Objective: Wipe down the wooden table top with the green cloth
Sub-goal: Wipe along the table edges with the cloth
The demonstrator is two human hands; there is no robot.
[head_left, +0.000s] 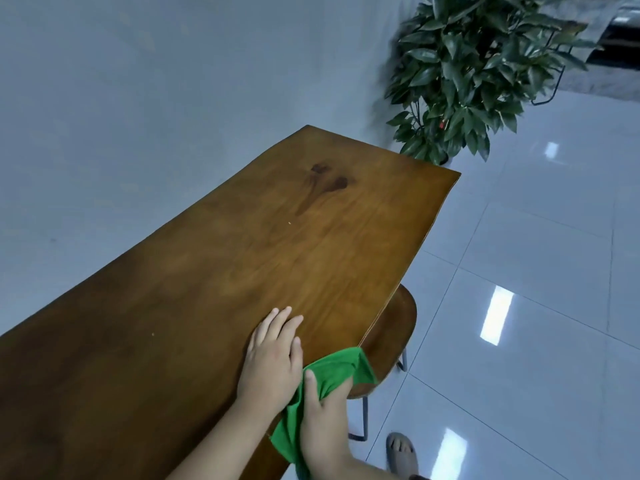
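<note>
A long wooden table top (242, 258) runs from the lower left toward the far corner at the upper middle, with a dark knot mark in the grain near its far end. The green cloth (332, 370) is bunched at the table's near right edge and partly hangs over it. My right hand (323, 417) grips the cloth, thumb on top. My left hand (273, 355) lies flat on the wood just left of the cloth, fingers together and pointing away from me.
A wooden stool (394, 334) with metal legs is tucked under the table's right edge. A leafy potted plant (471, 74) stands past the far corner. Glossy white floor tiles (536, 271) lie to the right. My sandalled foot (401, 452) is at the bottom.
</note>
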